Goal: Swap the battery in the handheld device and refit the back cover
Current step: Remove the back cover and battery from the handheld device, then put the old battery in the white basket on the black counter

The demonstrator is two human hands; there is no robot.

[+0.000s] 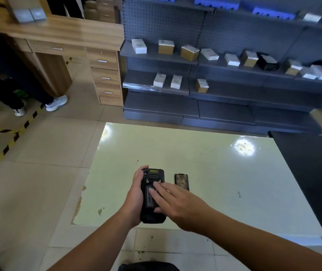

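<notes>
A black handheld device (152, 177) is held back-side up over the near edge of a pale green table (205, 173). My left hand (136, 196) grips it along its left side. Its back is uncovered, and a black battery (150, 200) with a printed label sits in the bay. My right hand (177, 202) rests flat on that battery, fingers spread and fingertips pressing near the bay's top. The back cover (181, 181) lies on the table just right of the device, inner side up and looking worn.
A dark counter (312, 173) borders the table on the right. Grey shelves (224, 87) with small boxes stand behind. A wooden desk (74, 36) with drawers is at the far left, and a person's legs (19, 85) stand beside it. Striped tape marks the floor.
</notes>
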